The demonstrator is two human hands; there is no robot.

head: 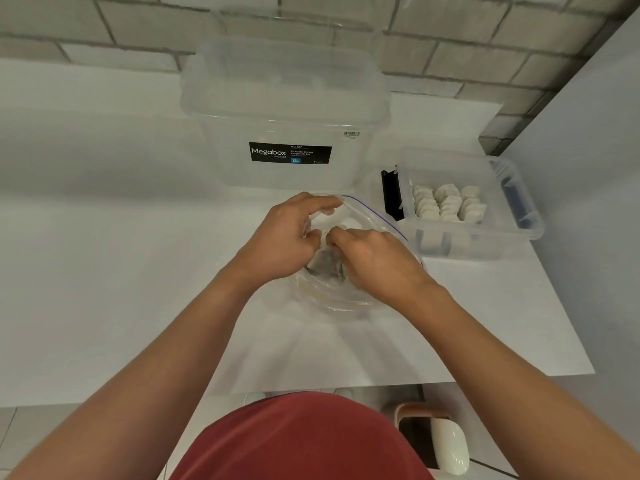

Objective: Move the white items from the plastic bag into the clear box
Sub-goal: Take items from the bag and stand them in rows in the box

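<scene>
On white table, large lidded Megabox tub far centre. At right, clear box, rows of white items inside. Near centre, plastic bag; left hand gripping its rim, right hand curled inside, hold hidden

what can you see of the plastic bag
The plastic bag is clear, thin and crumpled, with a blue zip line along its mouth. It lies on the white table, in front of the large Megabox box, with its mouth open and facing up. The left hand holds its rim open; the right hand reaches inside with curled fingers. A white item shows inside, blurred.
</scene>
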